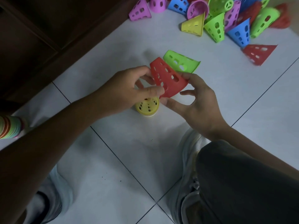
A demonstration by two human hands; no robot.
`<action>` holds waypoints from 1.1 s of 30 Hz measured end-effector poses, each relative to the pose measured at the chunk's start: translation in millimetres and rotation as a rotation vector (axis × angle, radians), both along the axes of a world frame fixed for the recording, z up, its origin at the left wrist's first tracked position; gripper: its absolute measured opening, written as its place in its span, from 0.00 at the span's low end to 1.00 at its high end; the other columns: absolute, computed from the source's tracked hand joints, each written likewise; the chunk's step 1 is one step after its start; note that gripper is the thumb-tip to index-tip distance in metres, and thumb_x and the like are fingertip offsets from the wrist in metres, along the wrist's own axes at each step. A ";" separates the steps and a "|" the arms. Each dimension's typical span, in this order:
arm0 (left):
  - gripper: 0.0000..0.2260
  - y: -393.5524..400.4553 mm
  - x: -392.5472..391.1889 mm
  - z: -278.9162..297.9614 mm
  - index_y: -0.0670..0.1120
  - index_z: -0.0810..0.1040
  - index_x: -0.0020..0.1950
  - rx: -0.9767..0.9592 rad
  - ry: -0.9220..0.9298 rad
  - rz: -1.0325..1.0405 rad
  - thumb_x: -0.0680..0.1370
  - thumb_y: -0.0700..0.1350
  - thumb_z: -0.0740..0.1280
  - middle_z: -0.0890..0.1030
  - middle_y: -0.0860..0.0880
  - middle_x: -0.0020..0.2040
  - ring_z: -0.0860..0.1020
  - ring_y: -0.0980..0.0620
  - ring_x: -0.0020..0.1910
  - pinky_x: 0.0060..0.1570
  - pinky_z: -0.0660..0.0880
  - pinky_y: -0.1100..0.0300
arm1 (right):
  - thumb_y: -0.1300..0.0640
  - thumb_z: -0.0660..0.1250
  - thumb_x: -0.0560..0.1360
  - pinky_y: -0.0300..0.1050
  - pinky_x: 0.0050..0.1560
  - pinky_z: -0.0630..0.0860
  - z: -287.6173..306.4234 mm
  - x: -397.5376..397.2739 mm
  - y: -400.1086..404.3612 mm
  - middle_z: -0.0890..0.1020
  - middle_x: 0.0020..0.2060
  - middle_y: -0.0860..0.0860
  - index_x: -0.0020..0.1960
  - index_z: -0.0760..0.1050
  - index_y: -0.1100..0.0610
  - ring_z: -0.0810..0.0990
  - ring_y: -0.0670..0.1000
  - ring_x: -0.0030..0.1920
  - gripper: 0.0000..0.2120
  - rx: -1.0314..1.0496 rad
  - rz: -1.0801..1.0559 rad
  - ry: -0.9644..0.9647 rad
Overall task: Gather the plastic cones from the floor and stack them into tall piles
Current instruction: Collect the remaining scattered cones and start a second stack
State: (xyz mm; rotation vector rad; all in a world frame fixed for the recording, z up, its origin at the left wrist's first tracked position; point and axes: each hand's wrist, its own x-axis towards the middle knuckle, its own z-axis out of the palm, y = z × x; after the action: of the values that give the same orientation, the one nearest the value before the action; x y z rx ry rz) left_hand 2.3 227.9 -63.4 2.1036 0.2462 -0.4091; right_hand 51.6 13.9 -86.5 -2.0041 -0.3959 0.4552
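A red perforated cone (pixel 168 78) is held tilted in the air above the white tiled floor. My left hand (pixel 129 91) pinches its narrow side with thumb and fingers. My right hand (pixel 192 102) holds its wide rim from below and from the right. A green cone (pixel 182 62) sits just behind the red one; whether a hand holds it I cannot tell. Below the hands stands a short pile topped by a yellow cone (pixel 147 107), seen from above. Several loose cones (pixel 215 28) in purple, blue, green, yellow and red lie heaped at the top right.
A dark wooden cabinet (pixel 48 38) fills the upper left. A tall striped stack of cones (pixel 9 126) stands at the left edge. A lone red cone (pixel 258 53) lies right of the hands. My knees and shoes occupy the bottom of the view.
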 end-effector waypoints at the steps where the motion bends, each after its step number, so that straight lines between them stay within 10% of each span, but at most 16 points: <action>1: 0.25 -1.1 -2.3 0.6 0.57 0.79 0.61 -0.039 -0.024 0.032 0.70 0.70 0.66 0.82 0.59 0.55 0.79 0.56 0.55 0.55 0.79 0.52 | 0.43 0.79 0.68 0.48 0.58 0.79 1.5 -0.6 0.9 0.79 0.61 0.44 0.69 0.72 0.53 0.78 0.45 0.61 0.34 0.013 0.013 -0.027; 9: 0.18 -9.9 -28.2 1.2 0.47 0.79 0.64 -0.320 -0.216 0.318 0.77 0.52 0.71 0.85 0.49 0.57 0.82 0.48 0.59 0.62 0.78 0.44 | 0.39 0.76 0.69 0.46 0.59 0.78 8.0 -6.7 18.6 0.76 0.65 0.47 0.73 0.69 0.54 0.74 0.47 0.64 0.38 -0.005 0.168 -0.215; 18: 0.14 -13.2 -46.7 -17.9 0.53 0.77 0.57 0.147 -0.264 0.309 0.74 0.55 0.72 0.82 0.57 0.51 0.79 0.56 0.53 0.50 0.77 0.58 | 0.46 0.70 0.78 0.30 0.52 0.76 -7.5 -15.6 -3.2 0.75 0.68 0.45 0.73 0.70 0.52 0.75 0.41 0.62 0.26 -0.052 -0.052 -0.051; 23: 0.18 -15.6 -53.2 -34.8 0.53 0.76 0.59 0.314 -0.206 0.217 0.71 0.57 0.70 0.79 0.55 0.52 0.75 0.50 0.54 0.50 0.77 0.52 | 0.57 0.64 0.83 0.45 0.52 0.81 -11.2 -18.3 -12.5 0.82 0.58 0.45 0.63 0.79 0.56 0.81 0.45 0.56 0.11 0.140 -0.234 0.102; 33: 0.23 -12.8 -54.7 -35.8 0.52 0.77 0.66 0.131 -0.194 0.299 0.74 0.61 0.67 0.81 0.58 0.59 0.77 0.58 0.60 0.61 0.76 0.55 | 0.65 0.58 0.84 0.51 0.53 0.79 8.9 -20.1 -0.9 0.83 0.55 0.55 0.57 0.78 0.59 0.82 0.59 0.56 0.10 0.424 -0.154 0.234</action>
State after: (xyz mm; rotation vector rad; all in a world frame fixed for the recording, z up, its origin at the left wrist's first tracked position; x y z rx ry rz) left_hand -52.4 215.1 -99.2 2.1731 0.4758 -0.0110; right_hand 31.5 13.0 -77.6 -1.5372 -0.1720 0.4595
